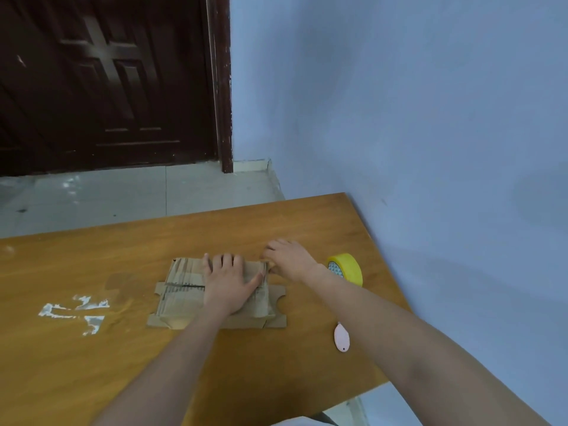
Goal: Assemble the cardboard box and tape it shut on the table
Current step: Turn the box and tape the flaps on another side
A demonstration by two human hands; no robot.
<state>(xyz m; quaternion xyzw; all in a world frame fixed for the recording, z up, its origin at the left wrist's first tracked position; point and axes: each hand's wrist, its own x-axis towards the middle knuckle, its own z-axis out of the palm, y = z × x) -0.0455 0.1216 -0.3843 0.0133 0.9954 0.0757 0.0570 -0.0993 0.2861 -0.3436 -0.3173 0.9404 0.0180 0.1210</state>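
Note:
A flattened brown cardboard box (181,290) with old tape strips lies on the wooden table (92,364). My left hand (229,282) rests flat on its middle, fingers apart, pressing it down. My right hand (290,259) is at the box's far right corner, its fingers curled at the cardboard edge; whether they pinch a flap is hidden. A yellow roll of tape (347,269) stands on edge just right of my right wrist. A small pink cutter (341,337) lies on the table near the box's near right corner.
White paint or paper scraps (76,312) mark the table to the left of the box. A blue wall (430,133) runs along the table's right edge. Beyond the far edge are a grey tiled floor (123,195) and a dark wooden door (107,81).

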